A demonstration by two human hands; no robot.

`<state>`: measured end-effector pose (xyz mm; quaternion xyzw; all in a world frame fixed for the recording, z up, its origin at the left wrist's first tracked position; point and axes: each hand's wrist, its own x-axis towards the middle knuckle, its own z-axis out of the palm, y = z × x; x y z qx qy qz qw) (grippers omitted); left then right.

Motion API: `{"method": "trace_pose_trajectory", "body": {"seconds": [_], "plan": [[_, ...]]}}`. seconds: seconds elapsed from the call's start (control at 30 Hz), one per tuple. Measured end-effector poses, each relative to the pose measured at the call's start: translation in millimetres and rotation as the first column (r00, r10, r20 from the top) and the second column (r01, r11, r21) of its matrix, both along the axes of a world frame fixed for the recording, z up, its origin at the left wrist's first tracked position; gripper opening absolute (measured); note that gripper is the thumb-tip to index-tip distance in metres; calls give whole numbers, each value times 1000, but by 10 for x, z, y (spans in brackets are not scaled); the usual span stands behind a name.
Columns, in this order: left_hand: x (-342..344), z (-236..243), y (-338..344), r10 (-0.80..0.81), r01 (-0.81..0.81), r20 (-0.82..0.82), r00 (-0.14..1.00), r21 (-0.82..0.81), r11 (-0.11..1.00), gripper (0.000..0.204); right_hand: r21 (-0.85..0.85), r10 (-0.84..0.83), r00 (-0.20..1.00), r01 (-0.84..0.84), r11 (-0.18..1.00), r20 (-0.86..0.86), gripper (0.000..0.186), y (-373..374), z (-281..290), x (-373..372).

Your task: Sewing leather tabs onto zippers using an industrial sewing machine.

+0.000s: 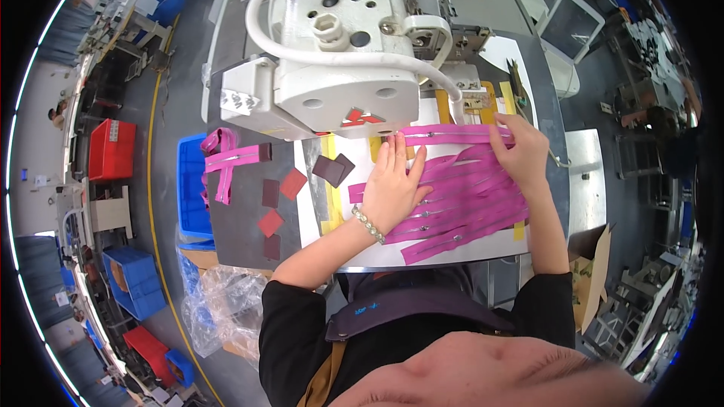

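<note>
Several magenta zippers lie side by side on the white sheet before the sewing machine. One zipper is stretched left to right along the far side of the pile, close to the machine. My left hand lies flat with fingers stretched, its fingertips at that zipper's left end and its palm over the others. Thumb and fingers of my right hand pinch the same zipper near its right end. Dark and red square patches lie left of my left hand. Another magenta zipper has a dark patch at its end.
The machine head with its white hose overhangs the far side of the work surface. A blue bin stands at the table's left edge, above clear plastic bags. Scissors-like tool and a tablet-like screen are far right; a cardboard box sits lower right.
</note>
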<state>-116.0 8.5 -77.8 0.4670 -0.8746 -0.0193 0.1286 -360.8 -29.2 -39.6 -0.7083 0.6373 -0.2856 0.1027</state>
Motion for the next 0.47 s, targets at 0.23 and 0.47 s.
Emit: {"method": "trace_pose_trajectory", "body": {"seconds": [0.23,0.47], "plan": [[88,68,11,-54,52,-80,995,-23,998,67,-75,373,925,-377,923,-66,37,-388,-282,616],[308,49,18,-241,226,-217,946,-92,970,60,-114,523,834,-511,852,177,41,-471,-343,925]]}}
